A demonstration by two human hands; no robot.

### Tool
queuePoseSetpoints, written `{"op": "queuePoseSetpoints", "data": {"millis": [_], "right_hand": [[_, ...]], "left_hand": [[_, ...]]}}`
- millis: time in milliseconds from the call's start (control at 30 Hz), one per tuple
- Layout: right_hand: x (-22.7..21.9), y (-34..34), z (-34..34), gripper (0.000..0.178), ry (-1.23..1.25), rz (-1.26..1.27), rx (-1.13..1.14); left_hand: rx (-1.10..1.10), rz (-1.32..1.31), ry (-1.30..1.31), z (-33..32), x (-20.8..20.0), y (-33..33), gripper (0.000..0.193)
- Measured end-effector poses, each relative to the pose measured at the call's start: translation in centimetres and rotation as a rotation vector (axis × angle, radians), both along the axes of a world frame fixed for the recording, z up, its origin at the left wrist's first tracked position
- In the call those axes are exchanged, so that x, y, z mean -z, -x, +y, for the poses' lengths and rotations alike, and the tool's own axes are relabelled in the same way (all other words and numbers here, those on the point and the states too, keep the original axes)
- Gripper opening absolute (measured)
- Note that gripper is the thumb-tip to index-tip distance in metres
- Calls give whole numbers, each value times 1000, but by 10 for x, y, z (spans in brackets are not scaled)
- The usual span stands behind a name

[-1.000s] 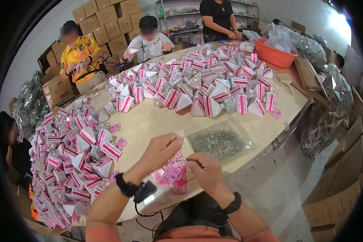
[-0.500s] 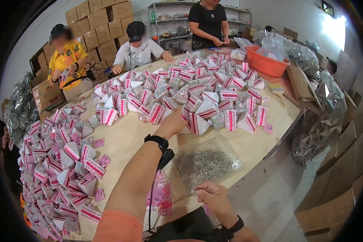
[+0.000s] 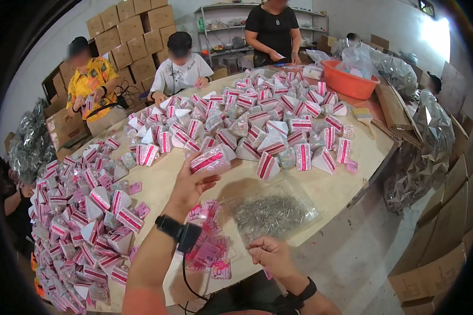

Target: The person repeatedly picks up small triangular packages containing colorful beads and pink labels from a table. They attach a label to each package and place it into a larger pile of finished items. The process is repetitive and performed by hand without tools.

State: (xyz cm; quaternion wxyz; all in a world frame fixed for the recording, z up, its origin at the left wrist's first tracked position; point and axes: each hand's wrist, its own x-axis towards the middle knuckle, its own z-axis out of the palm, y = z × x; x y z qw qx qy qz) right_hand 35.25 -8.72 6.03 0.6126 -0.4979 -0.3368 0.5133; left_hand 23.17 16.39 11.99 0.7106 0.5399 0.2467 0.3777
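Note:
My left hand (image 3: 188, 184) is closed around a cake-slice ornament (image 3: 212, 160), a glittery wedge with white and pink layers, lifted in front of the far heap. Below and to the right lies a clear plastic tray or bag (image 3: 306, 195) with a mass of small metal pins (image 3: 273, 214). By its near edge my right hand (image 3: 273, 257) has its fingers curled into a pinch; what they hold, if anything, is hidden. A bit of pink card (image 3: 268, 274) shows just under that hand. Pink printed cards (image 3: 207, 252) lie on the table between my forearms.
Many similar ornaments cover the table (image 3: 168, 181) in a far heap (image 3: 257, 113) and a left heap (image 3: 84, 226). An orange basin (image 3: 349, 81) and a brush (image 3: 362, 114) are at the far right. Several people work around the table. Cardboard (image 3: 431, 273) stands at the right.
My left hand has drawn back from the far heap, bringing a cake-slice ornament with it. My right hand stays near the tray's edge. The person in white has lowered their head and moved both hands.

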Motion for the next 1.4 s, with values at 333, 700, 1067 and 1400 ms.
{"op": "queuePoseSetpoints", "data": {"millis": [333, 700, 1067, 1400], "right_hand": [[-36, 48, -7, 12, -51, -57, -159], [-45, 116, -1, 8, -175, 241, 138], [-54, 130, 43, 11, -254, -4, 238], [-61, 127, 66, 10, -434, -240, 290]], "left_hand": [[-185, -482, 342, -72, 22, 102, 21], [-327, -513, 623, -172, 37, 126, 18], [-188, -539, 541, -206, 28, 142, 61], [42, -153, 325, -203, 43, 163, 61]]}}
